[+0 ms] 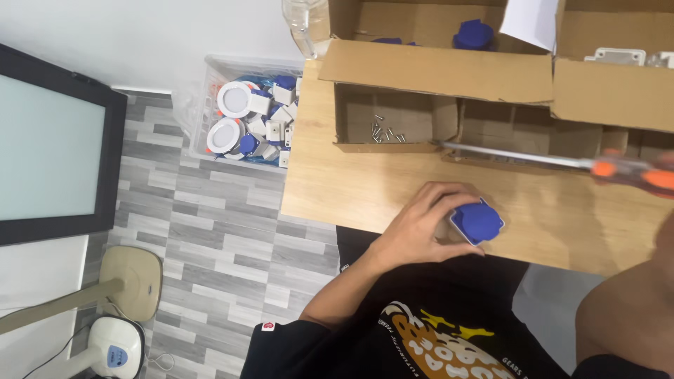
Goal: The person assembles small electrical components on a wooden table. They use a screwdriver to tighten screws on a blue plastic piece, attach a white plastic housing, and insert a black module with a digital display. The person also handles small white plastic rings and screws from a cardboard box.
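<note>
Socket cap pinned near the bench's front edge.
We keep our left hand [414,228] closed on the blue socket cap [477,220], steadying it; the right hand's grip on the screwdriver [533,160] is unclear.

We have bare table [365,186] left of our left hand [414,231] and the blue part [477,220]. Ahead, an open box [435,74] walls the far edge, and the screwdriver [533,160] bars the air to the right.
</note>
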